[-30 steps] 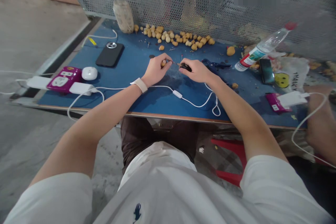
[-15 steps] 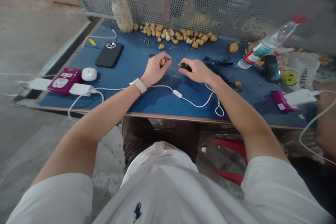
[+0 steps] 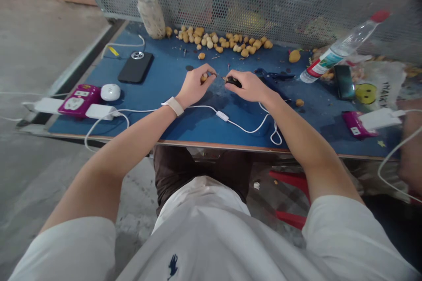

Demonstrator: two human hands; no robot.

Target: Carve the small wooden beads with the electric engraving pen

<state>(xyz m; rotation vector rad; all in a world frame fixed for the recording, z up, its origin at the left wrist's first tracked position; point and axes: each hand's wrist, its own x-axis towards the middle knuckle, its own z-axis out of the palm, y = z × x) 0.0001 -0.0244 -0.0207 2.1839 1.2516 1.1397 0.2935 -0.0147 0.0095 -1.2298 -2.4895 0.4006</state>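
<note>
The small tan round piece (image 3: 204,77) was between the bent fingers of your left hand (image 3: 194,86), partly hidden by them, above the middle of the blue table (image 3: 194,134). Your right hand (image 3: 249,86) was closed around a dark-handled tool (image 3: 234,81), its thin tip pointing at the piece across a narrow gap. Your hands were near each other but did not touch.

The likeliest trouble lay in that gap: with the piece so small and your fingertips so near the tip, a slip of the tool could have caught a finger, and a loose pinch could have let the piece roll away. Whether the tip was sharp or hot, you could not have judged from this view.

A white cord (image 3: 222,115) ran below both wrists and passed under your right forearm; a sideways sweep of that arm might have snagged it. The dark blue pliers (image 3: 275,74) lay just beyond your right hand, where an outward knock could have shifted them. Farther off, a row of loose round pieces (image 3: 227,43) sat along the mesh panel (image 3: 198,6); a dropped piece rolling that way would have been hard to pick out.
</note>
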